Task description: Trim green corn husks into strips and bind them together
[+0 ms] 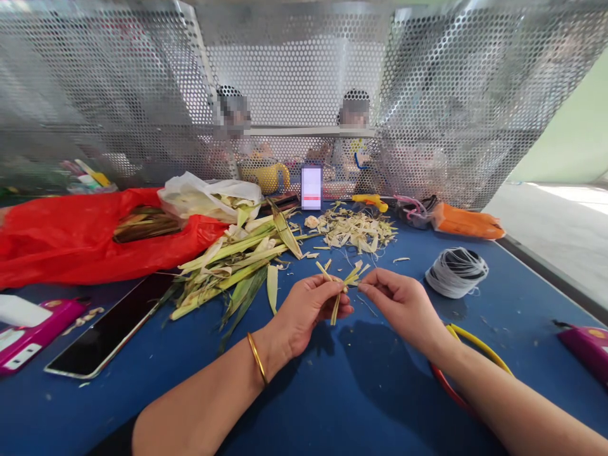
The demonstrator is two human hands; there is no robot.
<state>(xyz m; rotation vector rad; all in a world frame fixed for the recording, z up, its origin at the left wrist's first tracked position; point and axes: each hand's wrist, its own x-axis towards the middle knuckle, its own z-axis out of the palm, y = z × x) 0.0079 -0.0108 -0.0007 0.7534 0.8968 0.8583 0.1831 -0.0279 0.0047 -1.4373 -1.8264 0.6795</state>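
Note:
Between my hands, above the blue table, is a small piece made of crossed corn husk strips, pale green and yellow. My left hand pinches it between thumb and fingers, with strip ends poking out above and below. My right hand is closed at the piece's right side, thumb and forefinger pinched on the end of a thin strip. The other fingers of the right hand are curled in. Just beyond my hands lies a heap of husk scraps. Long corn husks are piled to the left.
A red bag, a white bag and a dark phone lie left. At right are a ball of grey string, an orange packet and a yellow-red ring. A perforated metal screen stands behind, with people beyond it.

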